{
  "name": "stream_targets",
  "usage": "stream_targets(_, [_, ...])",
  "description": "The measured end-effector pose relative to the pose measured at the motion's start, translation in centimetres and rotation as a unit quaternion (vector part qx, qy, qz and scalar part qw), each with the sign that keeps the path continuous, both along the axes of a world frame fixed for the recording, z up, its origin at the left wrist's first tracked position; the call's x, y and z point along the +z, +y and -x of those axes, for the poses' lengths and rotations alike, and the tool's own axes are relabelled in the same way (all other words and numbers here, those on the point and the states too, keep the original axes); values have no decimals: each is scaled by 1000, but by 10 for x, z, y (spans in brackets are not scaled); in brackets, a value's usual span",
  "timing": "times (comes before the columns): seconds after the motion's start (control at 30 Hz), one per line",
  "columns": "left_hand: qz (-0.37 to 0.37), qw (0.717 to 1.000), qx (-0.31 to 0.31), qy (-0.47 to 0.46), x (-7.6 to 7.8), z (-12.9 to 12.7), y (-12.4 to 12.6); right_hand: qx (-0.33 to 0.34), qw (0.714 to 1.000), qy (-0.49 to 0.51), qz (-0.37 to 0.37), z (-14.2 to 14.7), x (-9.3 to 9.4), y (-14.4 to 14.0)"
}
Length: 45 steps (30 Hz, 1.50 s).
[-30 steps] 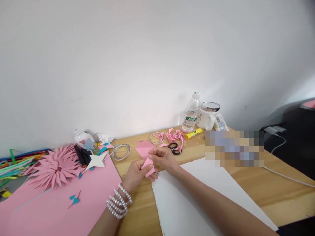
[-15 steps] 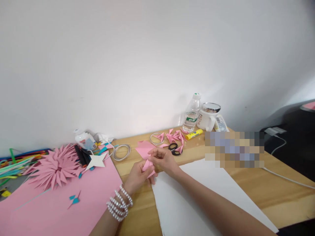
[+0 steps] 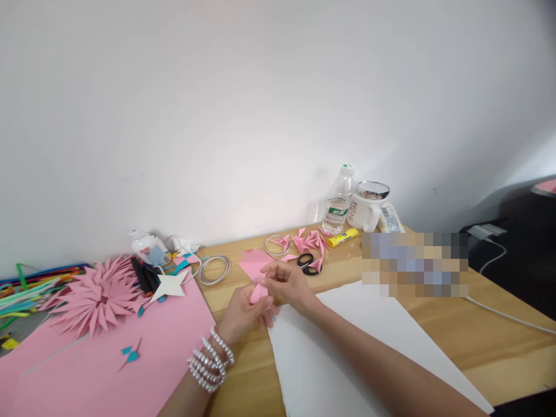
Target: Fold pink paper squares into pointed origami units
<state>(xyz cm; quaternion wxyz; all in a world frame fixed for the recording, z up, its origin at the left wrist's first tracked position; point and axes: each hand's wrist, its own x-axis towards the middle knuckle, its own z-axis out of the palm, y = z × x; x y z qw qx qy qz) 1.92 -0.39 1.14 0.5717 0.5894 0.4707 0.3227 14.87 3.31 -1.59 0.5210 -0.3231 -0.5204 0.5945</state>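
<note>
Where the white sheet (image 3: 347, 347) meets the big pink sheet (image 3: 108, 359) at the table's (image 3: 456, 330) near edge, both forearms come in, left wrist wearing a beaded bracelet (image 3: 211, 362). Left hand (image 3: 243, 313) closed around the lower part of a small folded pink paper (image 3: 258, 293), fingers curled under it. Right hand (image 3: 289, 282) pinching the same paper from above, fingertips together on its top fold. Paper is held just above the table, mid-width, between the two sheets.

Just behind the hands: a flat pink square (image 3: 255, 262), scissors (image 3: 307, 262), a wire ring (image 3: 214, 269). Toward the left edge: a spiky pink paper flower (image 3: 98, 292), a white paper star (image 3: 170, 285), black pens (image 3: 142, 275), coloured strips (image 3: 26, 289).

Along the far edge by the wall: a tipped small bottle (image 3: 147, 246), a cluster of folded pink pieces (image 3: 309, 240), a yellow glue stick (image 3: 342, 236), a water bottle (image 3: 337, 200), a white mug (image 3: 367, 205). A white cable (image 3: 508, 315) crosses the right edge.
</note>
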Motion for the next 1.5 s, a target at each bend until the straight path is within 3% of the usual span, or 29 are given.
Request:
stream_targets(0.17, [9, 1000, -6, -9, 4, -1, -1, 5, 1000, 16, 12, -1, 1, 0])
stream_targets(0.57, [29, 998, 6, -59, -4, 2, -1, 37, 997, 14, 65, -5, 6, 1])
stream_targets(1.03, [58, 997, 11, -58, -6, 3, -1, 33, 999, -38, 16, -3, 3, 2])
stream_targets(1.2, [24, 998, 16, -54, -8, 3, 0, 72, 996, -46, 13, -3, 3, 0])
stream_targets(1.37, [8, 1000, 26, 14, -5, 4, 2, 50, 996, -61, 36, -3, 1, 0])
stream_targets(1.5, [-80, 993, 60, 69, 3, 5, 4, 35, 998, -45, 17, -5, 2, 4])
